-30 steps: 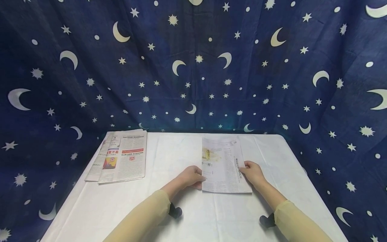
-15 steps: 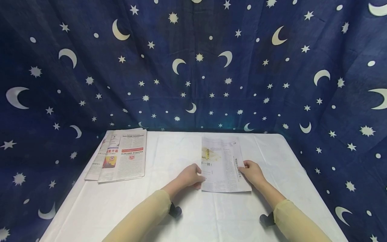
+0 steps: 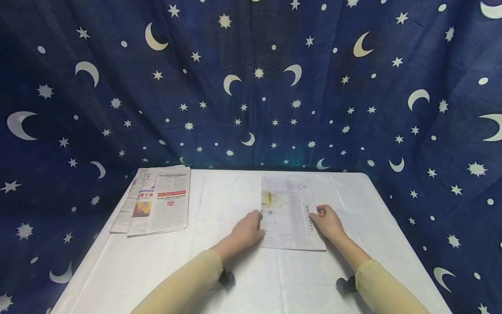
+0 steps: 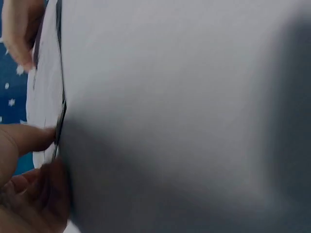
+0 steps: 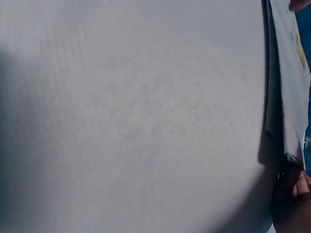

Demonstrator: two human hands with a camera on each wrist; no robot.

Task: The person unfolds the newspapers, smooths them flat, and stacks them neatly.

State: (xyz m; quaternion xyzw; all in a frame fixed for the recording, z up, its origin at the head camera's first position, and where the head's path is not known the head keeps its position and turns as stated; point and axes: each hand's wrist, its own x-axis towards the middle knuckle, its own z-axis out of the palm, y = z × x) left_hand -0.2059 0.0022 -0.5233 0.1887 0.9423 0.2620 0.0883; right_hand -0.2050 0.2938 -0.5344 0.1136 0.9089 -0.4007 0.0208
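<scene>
A folded newspaper (image 3: 288,231) with a small yellow picture near its upper left lies in front of me, right of the table's middle. My left hand (image 3: 246,229) pinches its left edge; the left wrist view shows the thumb (image 4: 36,137) on top and curled fingers beneath. At the opposite edge my right hand (image 3: 328,221) grips the paper, thumb on the printed face and fingers under the side. In the right wrist view the newspaper (image 5: 291,97) appears edge-on, its layers slightly parted, with the right hand's fingers (image 5: 294,187) at its end.
Several folded newspapers (image 3: 166,213) with red headlines lie overlapping at the table's back left. A white cloth covers the table (image 3: 219,196). Behind it hangs a dark blue curtain (image 3: 251,100) with moons and stars.
The left hand's fingers have closed in and turned over at the newspaper's left edge. The right hand has stayed at the right edge, and the newspaper has barely moved.
</scene>
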